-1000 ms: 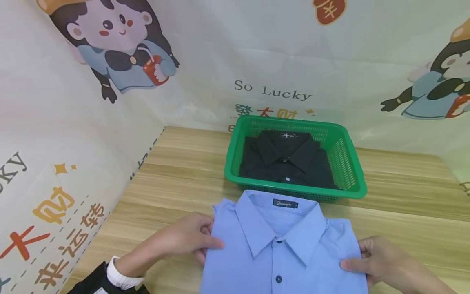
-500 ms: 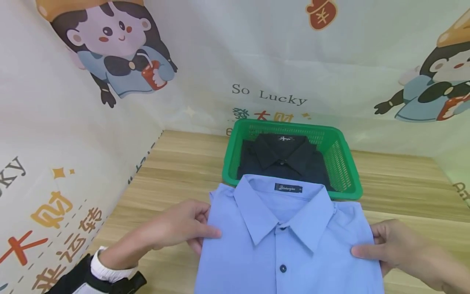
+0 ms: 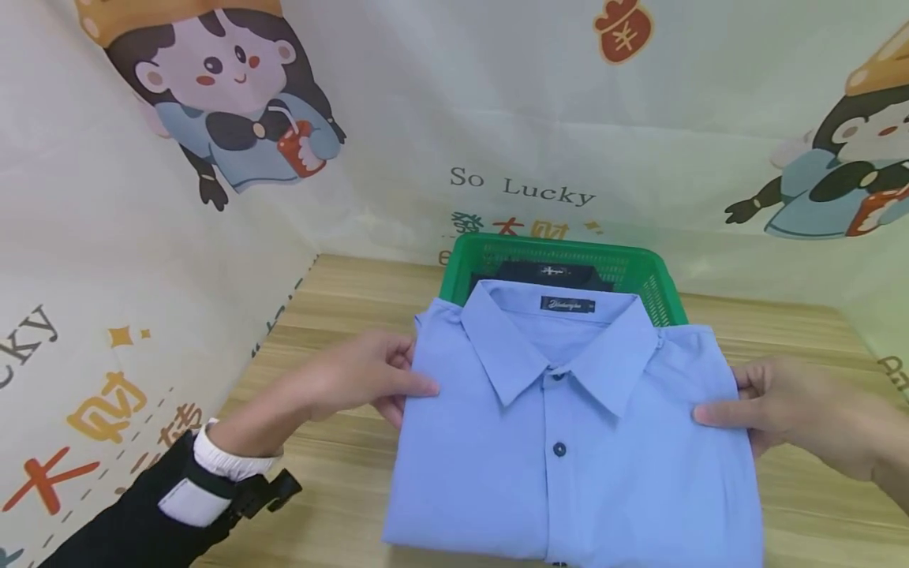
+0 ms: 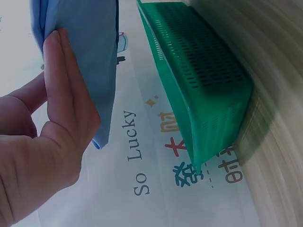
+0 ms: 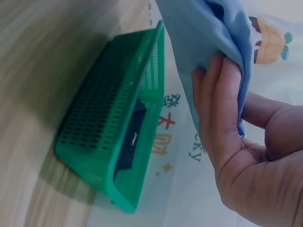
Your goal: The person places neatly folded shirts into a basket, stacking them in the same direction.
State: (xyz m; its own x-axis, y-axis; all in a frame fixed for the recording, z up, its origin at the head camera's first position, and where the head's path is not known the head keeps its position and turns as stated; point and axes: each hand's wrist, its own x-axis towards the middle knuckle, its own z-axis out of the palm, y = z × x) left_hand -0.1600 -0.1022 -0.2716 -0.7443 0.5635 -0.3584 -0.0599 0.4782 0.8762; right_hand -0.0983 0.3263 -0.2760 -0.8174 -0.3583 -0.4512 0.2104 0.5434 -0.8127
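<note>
A folded light-blue collared shirt [image 3: 483,457] is held up level by its two sides, collar pointing away. My left hand [image 3: 369,375] pinches its left edge, thumb on top and fingers beneath; the left wrist view shows those fingers [image 4: 64,80] flat under the cloth. On the opposite edge my right hand [image 3: 795,406] grips the same way, its fingers [image 5: 225,104] under the fold in the right wrist view. Behind the shirt stands a green plastic basket [image 3: 667,292], its front part hidden by the shirt. A folded black shirt [image 3: 518,272] lies in it, only its collar showing in the head view.
The basket rests on a wood-grain table [image 3: 334,304] close to the back wall. Printed cloth [image 3: 398,95] with cartoon figures and lettering covers the walls. A black sleeve [image 3: 149,505] with a white cuff and a strap is on the left arm.
Both hands have carried the blue shirt forward and up, from in front of the basket to over its near part. It now covers most of the black shirt from the head view.
</note>
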